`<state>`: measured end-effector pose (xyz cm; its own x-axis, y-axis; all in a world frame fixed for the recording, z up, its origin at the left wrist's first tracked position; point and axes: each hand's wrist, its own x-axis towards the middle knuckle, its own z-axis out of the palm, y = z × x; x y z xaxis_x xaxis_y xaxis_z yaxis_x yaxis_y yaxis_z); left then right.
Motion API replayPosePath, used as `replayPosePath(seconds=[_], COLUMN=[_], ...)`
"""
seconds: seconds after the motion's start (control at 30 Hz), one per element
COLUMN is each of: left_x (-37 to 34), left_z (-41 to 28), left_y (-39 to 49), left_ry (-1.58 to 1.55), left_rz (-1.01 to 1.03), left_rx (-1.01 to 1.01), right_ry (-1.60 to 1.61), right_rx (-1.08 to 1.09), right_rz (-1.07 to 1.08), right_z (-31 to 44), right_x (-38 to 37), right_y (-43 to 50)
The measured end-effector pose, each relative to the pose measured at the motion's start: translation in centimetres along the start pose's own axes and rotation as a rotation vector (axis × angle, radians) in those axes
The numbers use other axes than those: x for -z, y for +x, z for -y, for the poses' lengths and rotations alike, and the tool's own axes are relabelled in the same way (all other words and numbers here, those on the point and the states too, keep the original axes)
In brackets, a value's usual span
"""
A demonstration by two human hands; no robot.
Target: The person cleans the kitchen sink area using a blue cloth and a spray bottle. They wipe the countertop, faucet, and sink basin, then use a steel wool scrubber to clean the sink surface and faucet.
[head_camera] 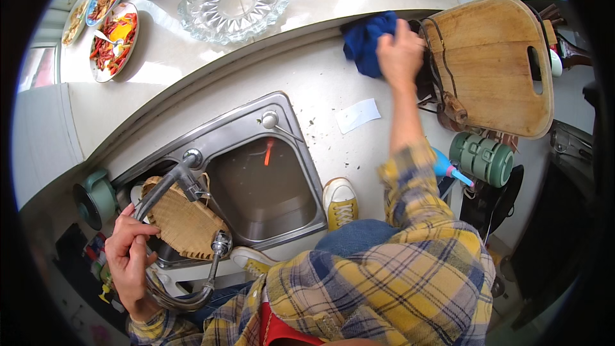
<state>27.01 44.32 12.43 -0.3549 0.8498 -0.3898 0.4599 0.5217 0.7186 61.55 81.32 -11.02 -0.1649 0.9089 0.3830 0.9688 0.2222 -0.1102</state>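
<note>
My right hand point(401, 55) presses on a crumpled dark blue cloth point(367, 45) at the back of the counter, beside the wooden cutting board point(495, 67). The hand is slightly blurred. My left hand point(130, 250) is at the curved faucet hose point(158, 197) over the left sink basin, fingers bent; whether they grip it cannot be told. Beneath the hose a woven bamboo basket point(185, 223) lies tilted in that basin. The right basin point(264, 192) of the steel sink holds murky water with an orange-red piece point(269, 152) in it.
Dark scraps and a white paper piece point(358, 115) lie on the counter. A cut-glass bowl point(235, 2) and filled plates point(114, 43) stand on the ledge. At right are a green container point(482, 159) and a blue squeeze bottle point(444, 166); at left, a green pitcher point(95, 199).
</note>
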Motion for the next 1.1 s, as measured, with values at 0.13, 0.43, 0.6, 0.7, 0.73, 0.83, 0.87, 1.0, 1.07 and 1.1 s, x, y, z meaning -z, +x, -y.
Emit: replayPosePath(seconds=[0.13,0.43,0.6,0.7,0.73,0.83,0.87,1.0,1.07,1.1], left_x=[0.0,-0.4,-0.5,-0.4,-0.3,-0.1,-0.2,-0.4,-0.6,-0.7], left_z=[0.0,-0.2,-0.1,0.1,0.2,0.3,0.3,0.2,0.1,0.1], left_y=[0.1,0.2,0.1,0.0,0.0,-0.1,-0.1,-0.2,-0.1,0.0], left_ry=[-0.001,0.031,0.037,0.075,0.077,0.074,0.092,0.114,0.132,0.133], left_rz=[-0.013,-0.033,-0.025,-0.033,-0.034,0.028,0.025,-0.027,-0.037,-0.033], left_rx=[0.013,0.007,0.036,0.016,-0.005,-0.010,-0.006,-0.020,-0.036,-0.038], right_ry=[-0.068,0.558,0.310,0.343,0.352,0.437,0.400,0.535,0.490,0.360], right_rx=[0.005,-0.355,-0.451,-0.072,0.073,0.341,0.332,0.231,0.157,0.159], right_rz=[0.070,-0.246,0.233,0.215,0.302,0.539,0.695,0.678,0.426,0.351], right_z=[1.8,-0.7,3.8,1.1,0.2,-0.5,-0.3,0.3,0.0,-0.3], right_x=[-7.0,-1.6,-6.2,-6.4,-5.8,-2.9,-1.6,3.1,3.3,2.7], right_y=[-1.3,-1.7,-0.7,-3.6,-4.8,-8.7,-9.3,-8.1,-5.6,-4.3])
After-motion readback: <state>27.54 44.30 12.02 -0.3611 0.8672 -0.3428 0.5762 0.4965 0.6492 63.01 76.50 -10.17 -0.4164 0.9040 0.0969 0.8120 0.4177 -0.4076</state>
